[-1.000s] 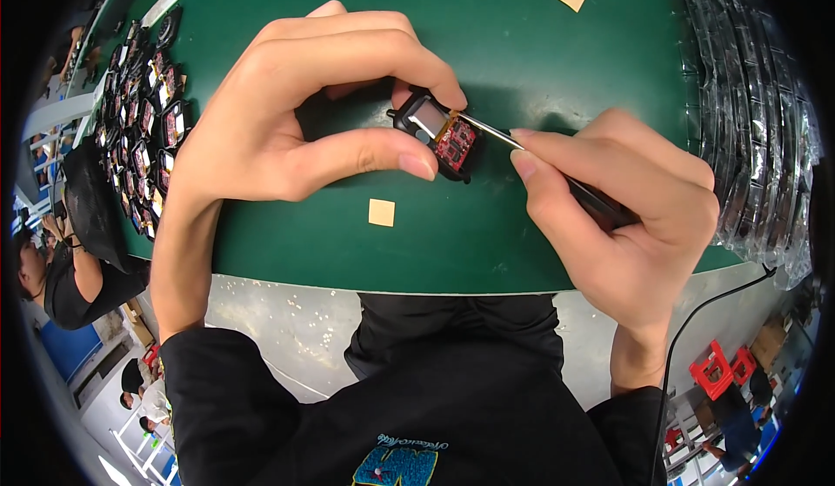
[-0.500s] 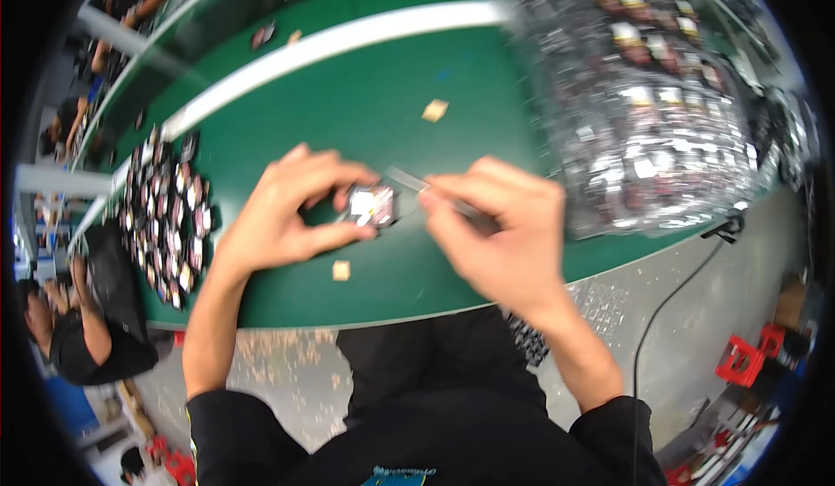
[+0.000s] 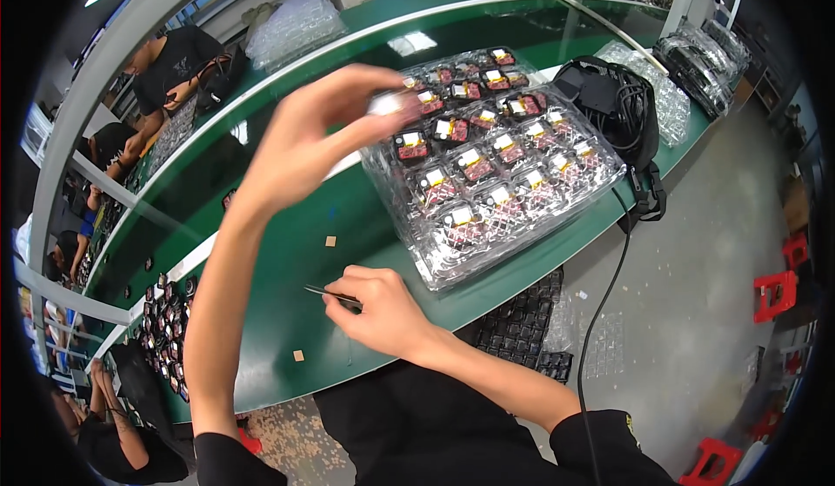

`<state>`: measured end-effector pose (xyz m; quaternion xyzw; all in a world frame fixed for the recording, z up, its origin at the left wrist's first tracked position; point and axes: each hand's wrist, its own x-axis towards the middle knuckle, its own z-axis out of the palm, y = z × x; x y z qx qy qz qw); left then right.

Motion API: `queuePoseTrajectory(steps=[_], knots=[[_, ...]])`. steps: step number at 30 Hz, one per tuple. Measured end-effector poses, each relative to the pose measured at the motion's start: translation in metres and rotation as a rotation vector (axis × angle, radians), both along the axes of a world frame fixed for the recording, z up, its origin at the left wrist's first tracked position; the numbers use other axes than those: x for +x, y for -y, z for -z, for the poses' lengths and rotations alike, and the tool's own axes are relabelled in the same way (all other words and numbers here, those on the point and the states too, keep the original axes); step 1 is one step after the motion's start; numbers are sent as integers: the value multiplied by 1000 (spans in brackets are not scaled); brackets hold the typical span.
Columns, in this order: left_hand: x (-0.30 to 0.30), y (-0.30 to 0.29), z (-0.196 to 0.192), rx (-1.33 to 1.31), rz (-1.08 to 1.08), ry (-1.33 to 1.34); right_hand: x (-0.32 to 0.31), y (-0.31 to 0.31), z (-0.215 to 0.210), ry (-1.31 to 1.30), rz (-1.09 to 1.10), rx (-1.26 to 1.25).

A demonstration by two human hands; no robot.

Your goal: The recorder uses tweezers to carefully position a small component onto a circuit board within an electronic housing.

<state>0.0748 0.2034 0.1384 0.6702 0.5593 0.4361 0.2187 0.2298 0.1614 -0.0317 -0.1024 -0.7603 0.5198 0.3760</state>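
My left hand (image 3: pixel 317 142) is raised over the green table (image 3: pixel 261 225), pinching a small blurred part (image 3: pixel 387 103) just above the left corner of a clear plastic tray (image 3: pixel 600 186). The tray holds several small black and red parts with yellow labels. My right hand (image 3: pixel 378 308) rests low on the table near its front edge, gripping thin metal tweezers (image 3: pixel 323 293) that point left.
Several dark parts (image 3: pixel 170 329) lie at the table's left end. Two small tan squares (image 3: pixel 330 241) lie on the green surface. A black bag with cables (image 3: pixel 609 103) sits right of the tray. Black trays (image 3: pixel 517 325) lie on the floor. Other people work at the left.
My left hand has lifted the small part away from the tweezers and carried it up to the tray. My right hand stayed low with the tweezers. The view has swung wider.
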Motion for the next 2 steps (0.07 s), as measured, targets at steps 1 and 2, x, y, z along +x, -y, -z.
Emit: queuePoseTrajectory(steps=[1,2], knots=[[3,-37,-5,-26,75,-107,1,-1,-2,1,4,11],[6,-41,-9,-16,81,-107,3,-3,-3,31,0,12]])
